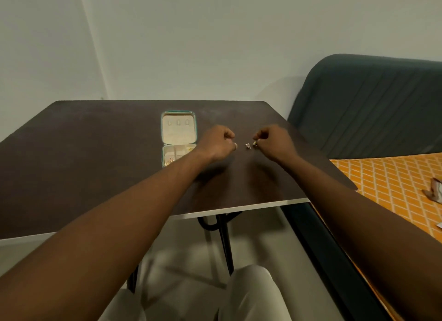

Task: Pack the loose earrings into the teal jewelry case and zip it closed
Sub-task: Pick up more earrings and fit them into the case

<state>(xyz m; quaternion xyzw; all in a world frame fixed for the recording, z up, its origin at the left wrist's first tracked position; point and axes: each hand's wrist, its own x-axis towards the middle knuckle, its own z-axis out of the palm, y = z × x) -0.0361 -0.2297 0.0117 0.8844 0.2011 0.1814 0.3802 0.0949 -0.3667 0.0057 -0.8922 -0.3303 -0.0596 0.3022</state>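
The light is dim, soft and even, with a grey-green cast over the wall (215, 45). On the dark surface (95, 165), faint blurred shadows lie under the left hand (218, 141) and the right hand (272, 140). The wide lens bows the surface's edges and swells the forearms below it. The earring (255, 142) pinched by the right hand is a soft glint; the floor (186, 261) under the surface looks smeared.

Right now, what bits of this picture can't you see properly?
- Head view: the left hand curls away from the camera, so whether it holds anything is hidden.
- The gold earring pinched by the right hand and the loose earring beside it are too small for detail.
- The left wrist covers the near right corner of the teal jewelry case.
- The frame's right edge cuts off a pale object on the orange cloth.
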